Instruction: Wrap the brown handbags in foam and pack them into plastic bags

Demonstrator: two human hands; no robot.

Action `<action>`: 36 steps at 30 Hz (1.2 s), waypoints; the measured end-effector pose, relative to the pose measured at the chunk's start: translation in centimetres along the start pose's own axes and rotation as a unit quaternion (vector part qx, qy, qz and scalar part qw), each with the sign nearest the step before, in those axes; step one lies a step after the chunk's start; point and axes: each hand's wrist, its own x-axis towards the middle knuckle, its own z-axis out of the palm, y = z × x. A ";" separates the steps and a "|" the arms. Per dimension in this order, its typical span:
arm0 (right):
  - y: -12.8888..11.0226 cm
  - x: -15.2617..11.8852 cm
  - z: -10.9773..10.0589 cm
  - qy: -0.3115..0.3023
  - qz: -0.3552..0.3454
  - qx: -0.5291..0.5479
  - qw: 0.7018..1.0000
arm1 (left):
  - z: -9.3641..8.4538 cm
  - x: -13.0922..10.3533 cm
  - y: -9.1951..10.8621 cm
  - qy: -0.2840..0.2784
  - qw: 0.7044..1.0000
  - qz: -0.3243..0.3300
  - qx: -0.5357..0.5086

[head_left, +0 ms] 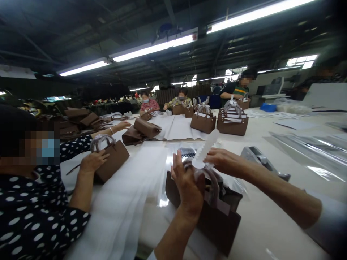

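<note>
A dark brown handbag [217,220] stands tilted on the table in front of me, its handles [215,187] wrapped in clear plastic. My left hand [188,184] is at the near handle, fingers raised and partly spread, with the palm side hidden. A white strip with a notched edge [205,150] rises above the handles. My right hand [219,160] reaches in from the right, its fingers closed at the strip's edge. Clear plastic sheeting [164,196] lies under and behind the bag.
At the left, a person in a dotted top [35,216] holds a brown bag [114,160]. White sheets [127,187] cover the table's middle. A tape dispenser [264,162] and plastic film [306,151] lie right; wrapped bags [231,124] stand behind.
</note>
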 end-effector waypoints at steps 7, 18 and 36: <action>-7.6 -2.6 3.6 0.227 0.211 -0.146 0.939 | 0.2 0.5 0.5 -0.018 0.999 0.008 -0.035; -5.3 -1.2 5.8 0.172 0.398 -0.239 0.869 | -10.1 -6.2 -0.6 0.029 0.998 0.029 -0.041; 0.0 -2.0 7.1 0.127 0.450 -0.201 0.861 | -4.7 -16.6 -7.9 -0.065 0.985 0.156 0.032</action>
